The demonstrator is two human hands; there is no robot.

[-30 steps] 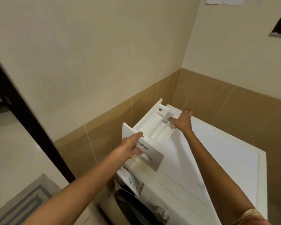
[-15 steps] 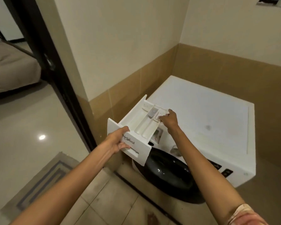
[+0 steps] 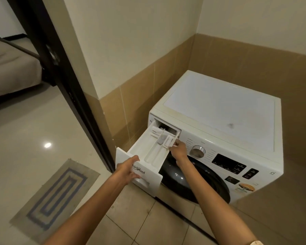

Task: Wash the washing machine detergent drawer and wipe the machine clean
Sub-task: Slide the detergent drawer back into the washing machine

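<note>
White washing machine sits at three o'clock, its lid faintly bluish-white with a small grey smudge, its round door glossy black. The detergent drawer is white all over, dark lettering on its front. A silver dial shines beside a black display panel. At seven o'clock lies a grey-beige mat patterned with nested blue rectangles. Walls cream above, tan tiles below; the door frame is black, the floor pale glossy beige.

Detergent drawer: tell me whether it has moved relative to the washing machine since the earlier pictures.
Cannot tell: the head camera itself swung. The detergent drawer hangs far out of the washing machine in each picture, left hand on its front.
</note>
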